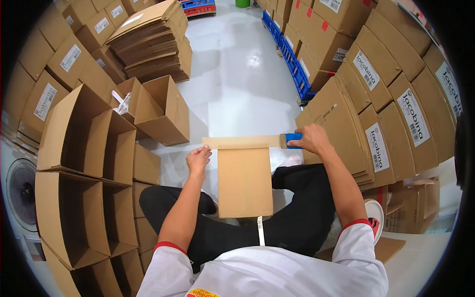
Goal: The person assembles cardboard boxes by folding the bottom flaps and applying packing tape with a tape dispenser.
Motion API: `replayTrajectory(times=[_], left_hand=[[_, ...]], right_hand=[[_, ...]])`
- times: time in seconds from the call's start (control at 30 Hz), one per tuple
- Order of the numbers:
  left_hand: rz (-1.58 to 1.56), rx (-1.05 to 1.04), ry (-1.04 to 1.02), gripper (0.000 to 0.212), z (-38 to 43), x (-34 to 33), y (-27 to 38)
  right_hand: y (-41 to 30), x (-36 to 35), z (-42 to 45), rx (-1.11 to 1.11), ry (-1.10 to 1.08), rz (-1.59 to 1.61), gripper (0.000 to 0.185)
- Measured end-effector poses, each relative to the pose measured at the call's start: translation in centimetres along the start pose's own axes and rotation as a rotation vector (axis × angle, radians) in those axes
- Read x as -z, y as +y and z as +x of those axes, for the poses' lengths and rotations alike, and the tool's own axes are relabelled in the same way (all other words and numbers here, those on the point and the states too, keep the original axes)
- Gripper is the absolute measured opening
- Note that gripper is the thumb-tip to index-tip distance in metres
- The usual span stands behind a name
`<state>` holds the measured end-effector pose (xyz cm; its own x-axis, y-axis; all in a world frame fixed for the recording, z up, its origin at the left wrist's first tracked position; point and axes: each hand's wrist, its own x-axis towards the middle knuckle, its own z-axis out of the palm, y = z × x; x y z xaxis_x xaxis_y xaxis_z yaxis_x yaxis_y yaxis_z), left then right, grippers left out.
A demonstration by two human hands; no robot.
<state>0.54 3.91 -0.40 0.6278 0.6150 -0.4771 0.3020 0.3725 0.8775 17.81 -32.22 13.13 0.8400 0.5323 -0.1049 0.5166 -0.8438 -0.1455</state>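
Note:
A cardboard box (pixel 245 182) stands between my knees, its plain face towards me. A strip of tan packing tape (pixel 241 142) is stretched across the far edge of the box and reaches past both sides. The fingertips of my left hand (pixel 198 160) pinch the tape's left end, just beyond the box's far left corner. My right hand (pixel 313 139) grips a blue tape dispenser (pixel 294 141) to the right of the box, and the tape runs out from its metal edge. The underside of the box is hidden.
Open empty cartons (pixel 85 178) are stacked at my left, with another open carton (pixel 167 111) beyond. Flattened cardboard (pixel 156 41) is piled at the far left; more flat sheets (pixel 334 122) lean at right against stacked labelled boxes (pixel 393 111). A blue plastic dolly (pixel 293 63) borders the floor.

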Motion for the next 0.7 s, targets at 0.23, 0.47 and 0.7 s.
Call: replayTrajectory(times=[0.23, 0.47, 0.7], left_hand=[[0.002, -0.009, 0.021, 0.023, 0.3, 0.3, -0.4], [0.047, 0.004, 0.003, 0.029, 1.1, -0.3, -1.4], [-0.038, 0.025, 0.032, 0.021, 3.5, -0.9, -5.9]], right_hand=[[-0.2, -0.4, 0.5, -0.009, 0.004, 0.011, 0.058], [-0.7, -1.5, 1.5, -0.043, -0.055, -0.043, 0.057], [-3.3, -11.1, 4.4, -0.055, -0.188, -0.202, 0.048]])
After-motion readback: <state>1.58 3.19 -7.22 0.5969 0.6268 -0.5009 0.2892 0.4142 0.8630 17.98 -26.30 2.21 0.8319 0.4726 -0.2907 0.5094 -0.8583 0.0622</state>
